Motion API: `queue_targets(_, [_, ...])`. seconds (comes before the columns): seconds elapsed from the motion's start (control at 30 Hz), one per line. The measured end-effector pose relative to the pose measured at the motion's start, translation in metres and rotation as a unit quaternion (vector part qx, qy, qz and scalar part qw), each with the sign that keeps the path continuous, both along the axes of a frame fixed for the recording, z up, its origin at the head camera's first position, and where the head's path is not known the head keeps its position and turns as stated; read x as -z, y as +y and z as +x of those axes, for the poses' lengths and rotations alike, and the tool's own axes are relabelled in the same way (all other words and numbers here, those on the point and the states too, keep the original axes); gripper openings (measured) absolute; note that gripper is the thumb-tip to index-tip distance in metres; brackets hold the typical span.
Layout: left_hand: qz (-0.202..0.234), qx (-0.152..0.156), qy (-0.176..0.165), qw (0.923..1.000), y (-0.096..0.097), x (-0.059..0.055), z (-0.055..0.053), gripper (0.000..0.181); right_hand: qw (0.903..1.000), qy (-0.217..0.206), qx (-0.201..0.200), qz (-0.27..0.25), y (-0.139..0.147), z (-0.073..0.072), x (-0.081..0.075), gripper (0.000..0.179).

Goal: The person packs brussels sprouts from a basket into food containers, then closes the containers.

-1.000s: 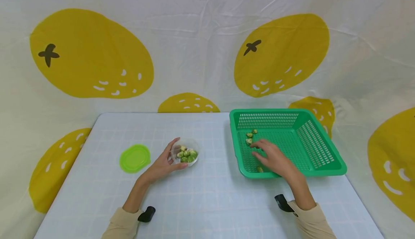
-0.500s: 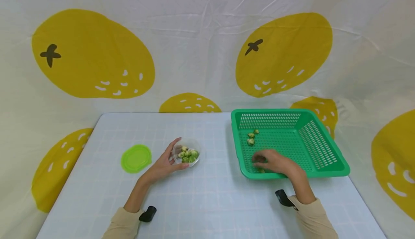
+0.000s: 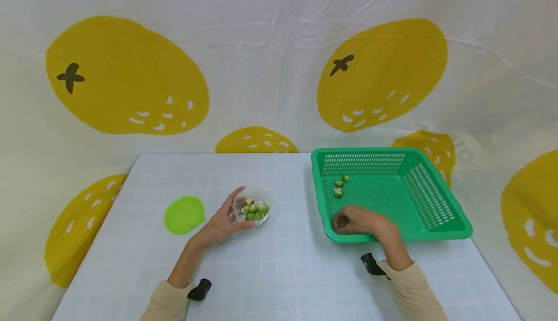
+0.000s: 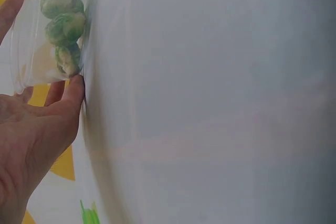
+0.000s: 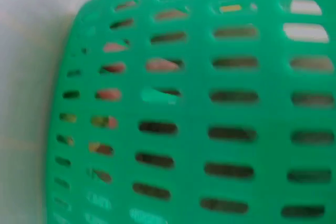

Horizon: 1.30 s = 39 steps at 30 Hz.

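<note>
My left hand (image 3: 221, 225) holds a clear round tub (image 4: 37, 66) on the table, thumb on its near side and fingers around the far side. Several Brussels sprouts (image 3: 254, 209) lie in the tub. My right hand (image 3: 355, 220) reaches into the green basket (image 3: 451, 219) at its near left corner, fingers curled low behind the front wall. Through the basket's slots, the right wrist view shows fingertips against a small yellow-green Brussels sprout (image 5: 100, 121); the head view hides it. Farther back along the basket's left side lie 3 more sprouts (image 3: 338, 192).
A bright green lid (image 3: 184, 215) lies flat on the table left of the tub. The pale checked tabletop (image 3: 283, 272) runs between tub and basket. Behind it hangs a white cloth (image 3: 261, 69) printed with large yellow fruit.
My right hand has moved from above the basket's sprouts down towards its near left corner, its fingers curling in around the sprout there. The left hand stays at the tub.
</note>
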<state>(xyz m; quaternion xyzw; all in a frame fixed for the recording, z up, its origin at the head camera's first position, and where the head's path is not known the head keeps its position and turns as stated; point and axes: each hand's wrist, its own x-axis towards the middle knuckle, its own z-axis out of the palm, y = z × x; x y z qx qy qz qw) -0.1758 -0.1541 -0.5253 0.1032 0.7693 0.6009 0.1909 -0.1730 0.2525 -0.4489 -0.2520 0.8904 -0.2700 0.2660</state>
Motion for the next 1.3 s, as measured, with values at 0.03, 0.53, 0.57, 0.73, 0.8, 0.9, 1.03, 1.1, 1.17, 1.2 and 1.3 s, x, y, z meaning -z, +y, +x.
queue_targets(0.03, [-0.001, 0.0, 0.001, 1.0, 0.0, 0.0, 0.0, 0.1, 1.0, 0.0, 0.001, 0.001, -0.002, 0.0, 0.001, 0.007])
queue_targets(0.53, [-0.006, -0.002, 0.001, 1.0, 0.001, 0.002, 0.0, 0.101, 0.9952, -0.008, 0.07, 0.068, 0.005, 0.007, -0.006, 0.014])
queue_targets(0.57, [-0.006, -0.003, 0.001, 1.0, 0.001, 0.002, 0.0, 0.101, 0.9955, -0.007, 0.068, 0.065, 0.006, 0.007, -0.006, 0.014])
queue_targets(0.73, [-0.01, -0.004, 0.001, 0.9999, 0.0, 0.002, 0.0, 0.102, 0.9976, 0.015, 0.054, 0.042, 0.01, 0.005, -0.005, 0.013])
queue_targets(0.8, [-0.011, -0.002, 0.004, 0.9999, 0.0, 0.002, 0.0, 0.102, 0.998, 0.033, 0.047, 0.027, 0.01, 0.004, -0.004, 0.011])
queue_targets(0.9, [-0.006, 0.0, 0.002, 1.0, 0.001, 0.002, 0.0, 0.103, 0.9971, 0.066, 0.038, 0.004, 0.009, 0.002, -0.002, 0.008])
queue_targets(1.03, [0.0, 0.002, 0.001, 1.0, 0.001, 0.002, 0.0, 0.103, 0.9917, 0.12, 0.04, -0.021, 0.007, -0.001, 0.001, 0.005])
queue_targets(1.1, [0.0, 0.001, -0.001, 1.0, 0.001, 0.002, 0.0, 0.103, 0.9881, 0.141, 0.048, -0.036, 0.005, -0.002, 0.003, 0.004])
queue_targets(1.17, [-0.003, -0.003, -0.003, 1.0, 0.001, 0.002, 0.0, 0.103, 0.9834, 0.165, 0.053, -0.053, 0.003, -0.003, 0.003, 0.005])
queue_targets(1.2, [-0.003, -0.004, -0.004, 1.0, 0.001, 0.001, 0.0, 0.103, 0.981, 0.175, 0.056, -0.061, 0.002, -0.003, 0.004, 0.005])
queue_targets(1.3, [-0.004, -0.004, -0.004, 1.0, 0.001, 0.001, 0.001, 0.104, 0.9738, 0.2, 0.071, -0.081, -0.001, -0.004, 0.005, 0.006])
